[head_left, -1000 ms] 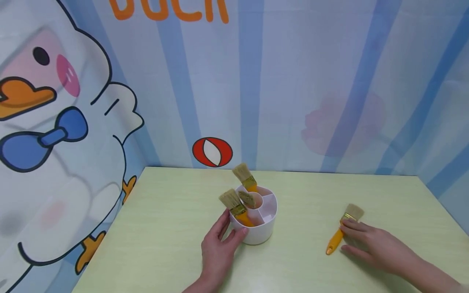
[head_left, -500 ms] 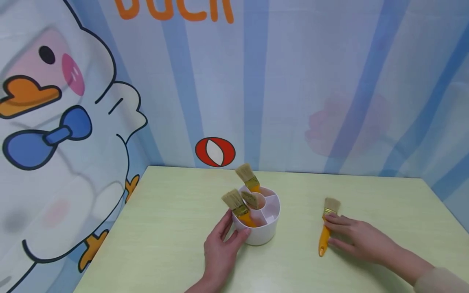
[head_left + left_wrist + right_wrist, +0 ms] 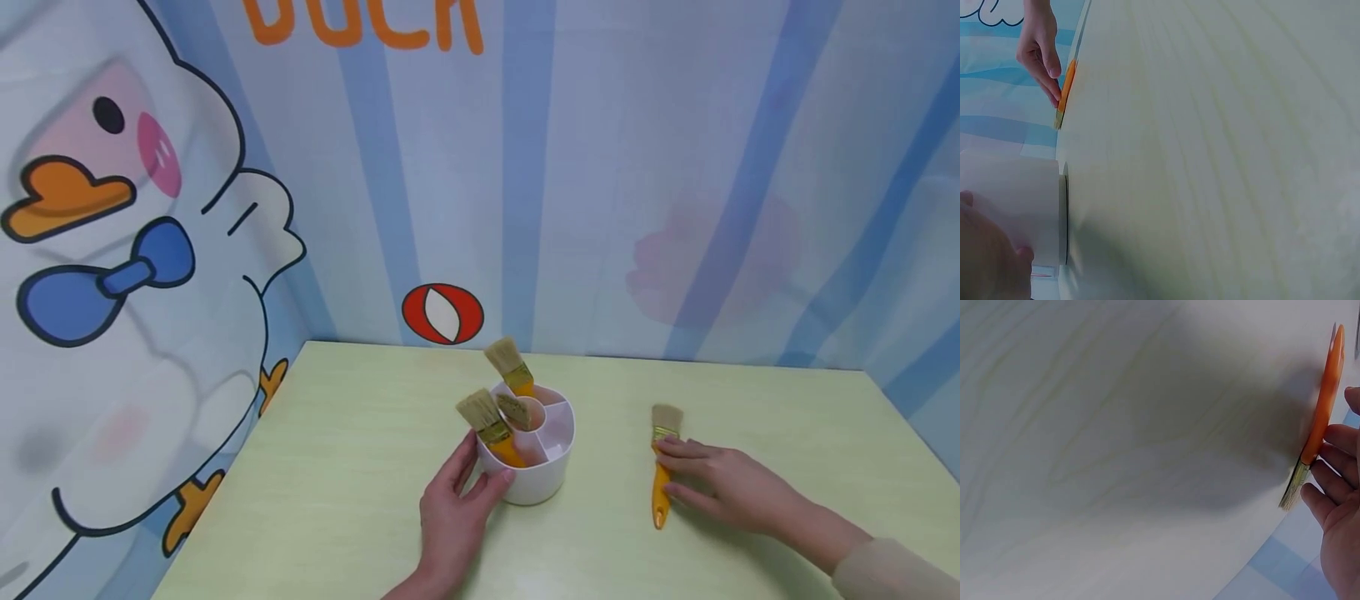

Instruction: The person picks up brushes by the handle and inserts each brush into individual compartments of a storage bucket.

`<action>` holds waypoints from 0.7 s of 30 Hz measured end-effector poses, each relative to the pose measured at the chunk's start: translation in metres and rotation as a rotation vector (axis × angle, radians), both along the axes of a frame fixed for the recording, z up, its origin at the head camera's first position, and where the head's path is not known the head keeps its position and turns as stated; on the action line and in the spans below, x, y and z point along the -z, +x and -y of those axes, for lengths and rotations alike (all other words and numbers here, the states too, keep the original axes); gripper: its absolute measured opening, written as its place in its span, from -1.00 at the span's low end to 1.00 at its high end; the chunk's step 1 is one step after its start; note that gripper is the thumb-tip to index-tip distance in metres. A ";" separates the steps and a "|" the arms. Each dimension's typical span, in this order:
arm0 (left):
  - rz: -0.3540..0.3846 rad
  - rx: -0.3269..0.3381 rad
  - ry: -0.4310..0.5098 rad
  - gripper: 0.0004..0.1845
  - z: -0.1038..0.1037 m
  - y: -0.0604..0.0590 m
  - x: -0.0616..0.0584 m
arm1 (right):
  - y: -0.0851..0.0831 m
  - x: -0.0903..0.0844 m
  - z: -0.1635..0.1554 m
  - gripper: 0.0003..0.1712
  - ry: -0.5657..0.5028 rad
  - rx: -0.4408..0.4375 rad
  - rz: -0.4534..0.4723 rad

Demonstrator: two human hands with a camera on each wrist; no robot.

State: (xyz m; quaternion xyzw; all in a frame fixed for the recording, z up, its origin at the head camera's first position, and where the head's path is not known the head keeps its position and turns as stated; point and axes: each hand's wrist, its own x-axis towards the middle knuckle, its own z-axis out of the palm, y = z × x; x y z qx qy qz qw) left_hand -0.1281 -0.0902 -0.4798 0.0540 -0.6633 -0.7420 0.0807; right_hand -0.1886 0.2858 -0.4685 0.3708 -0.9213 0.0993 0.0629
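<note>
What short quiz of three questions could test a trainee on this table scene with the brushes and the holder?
1. True or false: the left hand touches the round white plastic compartment holder.
2. How many brushes stand in the holder?
3. The orange-handled flat bristle brush on the pale green table is: A) lifted, B) lying flat under the right hand's fingers, C) inside the holder.

Key: 1 true; 2 three; 3 B.
</note>
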 end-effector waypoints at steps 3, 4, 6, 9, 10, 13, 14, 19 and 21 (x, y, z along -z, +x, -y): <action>-0.002 -0.003 -0.007 -0.21 0.000 0.000 0.000 | -0.001 0.000 0.002 -0.49 -0.003 -0.006 -0.007; -0.002 -0.003 -0.008 -0.21 0.000 0.000 0.000 | -0.002 -0.001 0.002 -0.49 0.001 -0.004 -0.006; -0.009 -0.001 -0.012 -0.21 0.000 0.000 -0.001 | -0.001 -0.001 0.003 -0.47 -0.002 0.012 -0.008; -0.018 0.003 -0.014 -0.21 0.000 0.001 -0.001 | 0.001 -0.003 0.005 -0.41 -0.001 0.074 0.002; -0.019 0.003 -0.015 -0.21 0.000 0.000 -0.001 | 0.002 -0.004 0.006 -0.37 0.000 0.102 0.012; -0.018 -0.001 -0.016 -0.21 0.000 0.000 -0.001 | 0.003 -0.004 0.009 -0.26 0.017 0.191 0.058; -0.018 -0.002 -0.019 -0.21 0.000 0.000 -0.001 | 0.003 -0.004 0.009 -0.23 0.021 0.212 0.072; -0.009 -0.003 -0.018 -0.21 0.000 0.000 0.000 | 0.001 0.000 0.012 -0.15 0.038 0.265 0.104; -0.009 0.001 -0.016 -0.21 0.000 0.000 0.000 | 0.001 0.001 0.014 -0.12 0.040 0.269 0.112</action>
